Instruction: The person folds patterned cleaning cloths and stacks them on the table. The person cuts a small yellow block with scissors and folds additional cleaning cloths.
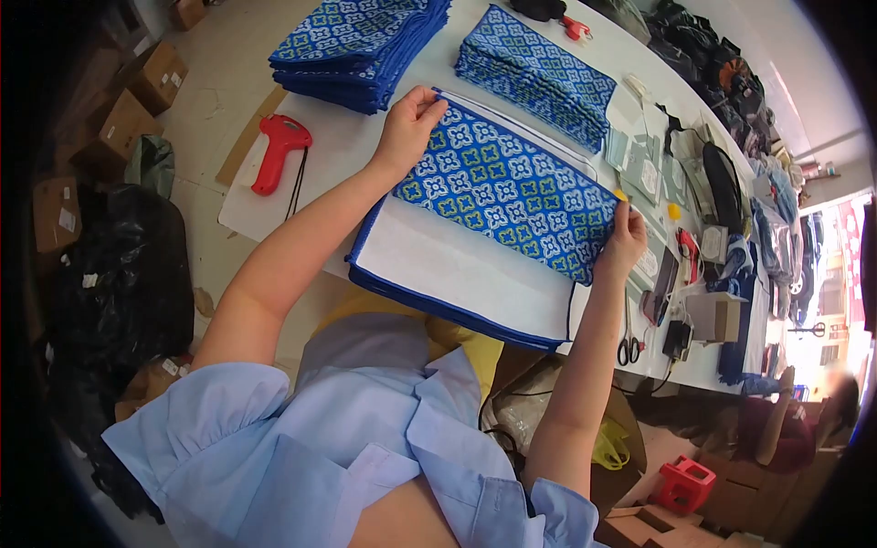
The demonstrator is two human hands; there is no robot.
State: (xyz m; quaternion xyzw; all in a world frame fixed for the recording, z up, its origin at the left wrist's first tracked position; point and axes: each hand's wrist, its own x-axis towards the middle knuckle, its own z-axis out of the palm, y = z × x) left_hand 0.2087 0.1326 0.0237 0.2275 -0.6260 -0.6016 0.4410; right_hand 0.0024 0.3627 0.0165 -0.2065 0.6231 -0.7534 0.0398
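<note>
A blue patterned fabric piece (512, 178) with white and green flower shapes is stretched between my hands. My left hand (411, 132) pinches its upper left corner between thumb and fingers. At the opposite end, my right hand (625, 242) grips the right edge. Under the fabric piece lies a stack of white-backed pieces with blue edging (457, 274), close to my body at the table's near edge. Just beyond it sits a stack of folded patterned cloths (539, 68). A taller stack of the same cloth (356, 46) stands to the far left.
A red glue gun (281, 153) with a dark cord lies left on the white table (320, 224). Scissors (628, 340), a dark adapter (678, 338) and a small box (714, 317) are at right. Cardboard boxes (119, 132) and black bags (123, 265) fill the left floor. Another person (790, 429) is at lower right.
</note>
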